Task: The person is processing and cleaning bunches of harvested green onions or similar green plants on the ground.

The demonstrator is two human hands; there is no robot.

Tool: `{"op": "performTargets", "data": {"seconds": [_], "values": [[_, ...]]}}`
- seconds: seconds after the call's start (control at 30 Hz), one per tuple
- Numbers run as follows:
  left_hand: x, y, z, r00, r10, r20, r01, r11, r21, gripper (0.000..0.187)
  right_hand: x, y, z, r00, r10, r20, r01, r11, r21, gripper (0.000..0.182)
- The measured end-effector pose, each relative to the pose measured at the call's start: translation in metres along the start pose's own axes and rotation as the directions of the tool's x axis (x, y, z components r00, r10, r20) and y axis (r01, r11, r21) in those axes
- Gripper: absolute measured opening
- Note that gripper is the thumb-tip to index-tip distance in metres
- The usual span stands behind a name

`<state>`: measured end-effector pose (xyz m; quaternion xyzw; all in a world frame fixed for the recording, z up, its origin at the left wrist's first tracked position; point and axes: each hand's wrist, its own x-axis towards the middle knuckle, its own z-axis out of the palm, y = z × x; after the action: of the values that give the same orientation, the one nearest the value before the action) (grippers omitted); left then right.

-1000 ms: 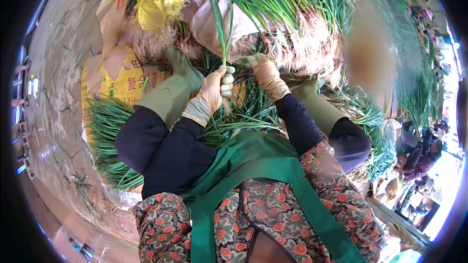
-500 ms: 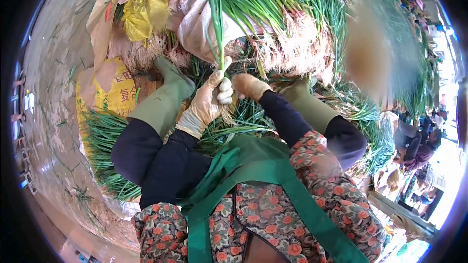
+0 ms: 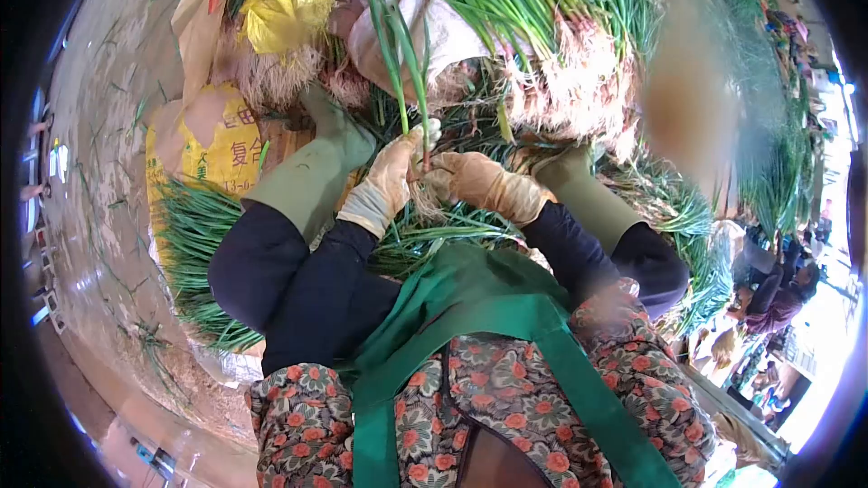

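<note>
The right hand [image 3: 475, 181] has moved from beside the spring-onion heap [image 3: 570, 81] to 3 o'clock of the left hand [image 3: 387, 183]. Left fingers clamp the held spring onions [image 3: 421, 104]; right fingers' closure cannot be determined. A loose grip could drop stalks. Leaves: slender, green, toward 12 o'clock; roots pale.

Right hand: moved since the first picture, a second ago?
Yes. Judged against the onion pile, the right hand has drawn back from its roots toward the apron, ending beside the left hand.
</note>
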<state>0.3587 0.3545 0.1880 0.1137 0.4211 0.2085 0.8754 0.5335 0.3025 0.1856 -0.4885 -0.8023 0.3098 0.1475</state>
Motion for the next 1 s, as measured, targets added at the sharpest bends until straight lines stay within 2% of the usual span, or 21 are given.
{"op": "performTargets", "data": {"seconds": [0.07, 0.1, 0.17, 0.2, 0.23, 0.3, 0.4, 0.43, 0.5, 0.53, 0.6, 0.63, 0.67, 0.73, 0.77, 0.8, 0.83, 0.9, 0.93, 0.97, 1.0], "values": [[0.001, -0.003, 0.004, 0.998, 0.052, -0.035, -0.053, 0.998, -0.017, 0.032, 0.004, 0.016, -0.007, 0.977, -0.211, -0.027, 0.189, 0.919, -0.345, 0.028], [-0.007, 0.000, 0.013, 0.997, 0.053, -0.052, -0.053, 0.999, -0.006, 0.030, 0.011, 0.035, -0.006, 0.982, -0.003, -0.191, -0.005, 0.999, -0.044, 0.031], [-0.009, -0.003, 0.018, 0.995, 0.075, -0.064, -0.070, 0.994, 0.086, 0.023, 0.027, 0.002, -0.044, 0.949, -0.001, -0.316, -0.062, 0.980, -0.191, 0.024], [-0.003, -0.009, 0.014, 0.994, 0.097, -0.055, -0.087, 0.982, 0.169, 0.020, 0.041, -0.004, -0.039, 0.877, 0.430, -0.214, -0.309, 0.846, 0.434, 0.022], [-0.007, -0.006, 0.023, 0.992, 0.121, -0.043, -0.106, 0.962, 0.251, 0.018, 0.049, -0.032, -0.066, 0.852, 0.520, -0.061, -0.504, 0.846, 0.173, 0.034], [-0.013, -0.006, 0.031, 0.997, 0.026, -0.069, -0.014, 0.984, 0.176, 0.016, 0.057, -0.013, -0.045, 0.871, 0.482, -0.096, -0.485, 0.874, -0.006, 0.042], [-0.004, -0.008, 0.012, 0.999, -0.046, 0.016, 0.045, 0.996, 0.077, 0.020, 0.049, 0.007, -0.019, 0.836, 0.488, -0.253, -0.458, 0.873, 0.168, 0.036], [-0.004, -0.008, 0.018, 0.999, 0.039, 0.014, -0.040, 0.997, 0.070, 0.022, 0.046, 0.014, -0.016, 0.804, 0.524, -0.282, -0.464, 0.849, 0.253, 0.035], [-0.012, -0.007, 0.028, 0.979, 0.202, 0.000, -0.202, 0.978, 0.058, 0.024, 0.030, 0.027, -0.019, 0.694, 0.650, -0.311, -0.642, 0.753, 0.140, 0.037], [-0.019, -0.003, 0.040, 0.962, 0.250, -0.112, -0.232, 0.961, 0.149, 0.026, 0.023, 0.036, -0.019, 0.782, 0.602, -0.163, -0.604, 0.796, 0.042, 0.037], [-0.021, 0.006, 0.041, 0.981, 0.155, -0.112, -0.152, 0.988, 0.038, 0.024, 0.019, 0.043, -0.035, 0.896, 0.433, 0.099, -0.419, 0.898, -0.132, 0.032], [-0.022, 0.006, 0.038, 0.990, 0.094, -0.108, -0.096, 0.995, -0.015, 0.023, 0.027, 0.080, -0.034, 0.946, 0.298, -0.131, -0.315, 0.939, -0.141, 0.033], [-0.013, 0.002, 0.024, 0.997, 0.066, -0.039, -0.069, 0.995, -0.070, 0.023, 0.033, 0.118, -0.032, 0.926, 0.140, -0.352, -0.220, 0.955, -0.199, 0.034], [-0.007, 0.004, 0.008, 0.996, -0.035, 0.087, 0.047, 0.989, -0.141, 0.024, 0.041, 0.108, -0.086, 0.751, 0.364, -0.550, -0.454, 0.890, -0.031, 0.037], [-0.008, 0.006, 0.011, 0.988, -0.086, 0.128, 0.106, 0.981, -0.161, 0.025, 0.040, 0.103, -0.105, 0.660, 0.477, -0.581, -0.571, 0.821, 0.026, 0.034], [-0.011, 0.009, 0.017, 0.994, -0.074, 0.079, 0.080, 0.994, -0.072, 0.028, 0.044, 0.102, -0.111, 0.687, 0.562, -0.460, -0.700, 0.681, -0.214, 0.028], [-0.009, 0.009, 0.019, 0.994, -0.091, 0.066, 0.097, 0.992, -0.085, 0.033, 0.043, 0.085, -0.114, 0.731, 0.537, -0.421, -0.649, 0.738, -0.185, 0.025], [0.000, 0.006, 0.009, 0.997, -0.040, 0.064, 0.038, 0.999, 0.033, 0.033, 0.044, 0.050, -0.107, 0.691, 0.524, -0.498, -0.644, 0.760, -0.094, 0.026], [-0.008, 0.010, 0.029, 0.996, 0.011, -0.091, -0.014, 0.999, -0.034, 0.033, 0.037, 0.032, -0.098, 0.782, 0.422, -0.459, -0.508, 0.858, -0.078, 0.026], [0.003, 0.007, 0.019, 1.000, 0.015, 0.021, -0.014, 0.997, -0.075, 0.034, 0.025, 0.013, -0.083, 0.852, 0.313, -0.419, -0.364, 0.930, -0.046, 0.025], [0.010, 0.003, 0.010, 0.999, -0.010, 0.032, 0.011, 1.000, -0.024, 0.034, 0.013, -0.002, -0.059, 0.895, 0.273, -0.353, -0.323, 0.942, -0.090, 0.023]]}}
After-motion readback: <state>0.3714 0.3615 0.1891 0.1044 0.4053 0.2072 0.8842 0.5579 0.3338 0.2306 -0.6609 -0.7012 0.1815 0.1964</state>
